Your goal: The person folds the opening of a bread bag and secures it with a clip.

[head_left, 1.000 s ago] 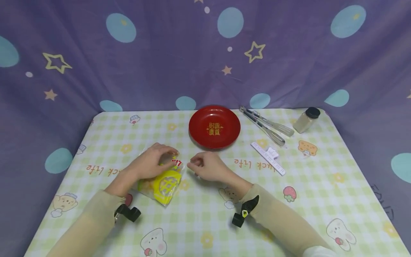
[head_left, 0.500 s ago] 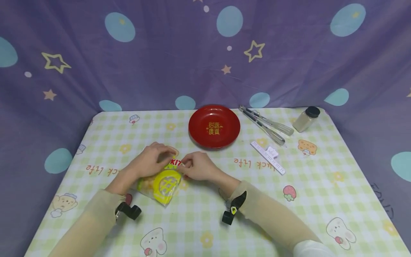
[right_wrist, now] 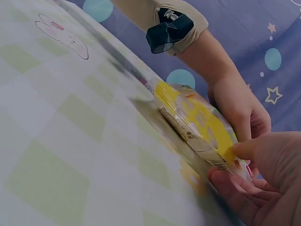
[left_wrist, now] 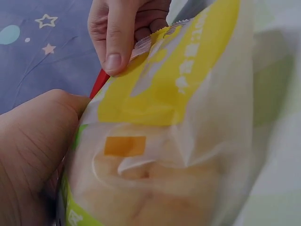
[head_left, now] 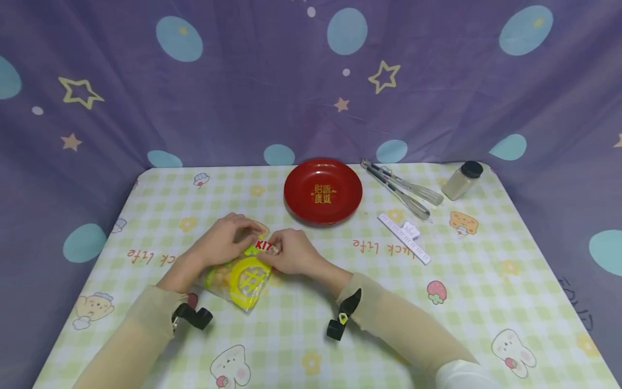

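A clear plastic food bag with yellow print and red letters is held slightly tilted at the table's left middle. Pale, bread-like food shows through its film in the left wrist view. My left hand grips the bag's far left side, thumb on the near face and the other fingers partly hidden behind. At the bag's right edge my right hand pinches the film, near the red letters. The right wrist view shows the thumb on the yellow face and fingers below the edge.
A red plate stands behind the hands. To its right lie metal tongs, with a black-capped jar farther right. A white bag clip lies in front of the tongs. A purple curtain hangs behind the table.
My right hand has moved left from beside the bag to its right edge and now pinches it. The left hand keeps its hold, and the bag has shifted only a little.
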Action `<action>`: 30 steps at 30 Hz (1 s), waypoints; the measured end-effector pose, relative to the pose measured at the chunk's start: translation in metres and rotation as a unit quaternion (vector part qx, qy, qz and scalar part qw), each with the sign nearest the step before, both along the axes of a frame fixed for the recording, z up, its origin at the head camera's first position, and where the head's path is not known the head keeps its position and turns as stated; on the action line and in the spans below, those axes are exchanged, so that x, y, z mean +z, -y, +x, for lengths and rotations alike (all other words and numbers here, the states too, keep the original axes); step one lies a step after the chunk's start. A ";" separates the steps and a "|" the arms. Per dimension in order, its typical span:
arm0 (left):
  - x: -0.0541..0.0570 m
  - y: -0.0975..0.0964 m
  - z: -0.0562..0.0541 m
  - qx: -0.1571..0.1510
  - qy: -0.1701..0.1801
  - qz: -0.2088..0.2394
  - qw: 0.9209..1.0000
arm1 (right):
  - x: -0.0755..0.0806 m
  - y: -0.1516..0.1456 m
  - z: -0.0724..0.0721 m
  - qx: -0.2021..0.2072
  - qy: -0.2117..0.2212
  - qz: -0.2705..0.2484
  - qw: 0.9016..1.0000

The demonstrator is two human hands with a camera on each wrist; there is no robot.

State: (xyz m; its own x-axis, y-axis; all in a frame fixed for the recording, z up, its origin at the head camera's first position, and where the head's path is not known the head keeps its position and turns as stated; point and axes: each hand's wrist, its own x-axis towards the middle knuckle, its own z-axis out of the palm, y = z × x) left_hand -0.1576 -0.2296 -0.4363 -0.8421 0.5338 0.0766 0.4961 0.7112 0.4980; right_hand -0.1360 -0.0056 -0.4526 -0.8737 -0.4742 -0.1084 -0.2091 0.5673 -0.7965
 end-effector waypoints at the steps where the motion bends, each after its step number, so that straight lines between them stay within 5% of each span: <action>1: 0.000 0.000 0.000 0.002 0.003 0.000 1.000 | 0.000 0.000 0.000 -0.002 0.000 0.001 1.000; 13: 0.006 0.007 -0.003 0.022 0.052 -0.007 0.998 | -0.001 0.000 0.000 0.000 -0.022 -0.019 1.000; 22: 0.009 0.009 -0.001 0.000 0.060 -0.007 0.998 | -0.002 -0.002 0.005 0.014 -0.058 -0.049 0.997; 30: 0.009 0.010 0.000 -0.027 0.064 0.043 0.997 | 0.000 -0.001 0.008 0.055 -0.084 -0.056 0.993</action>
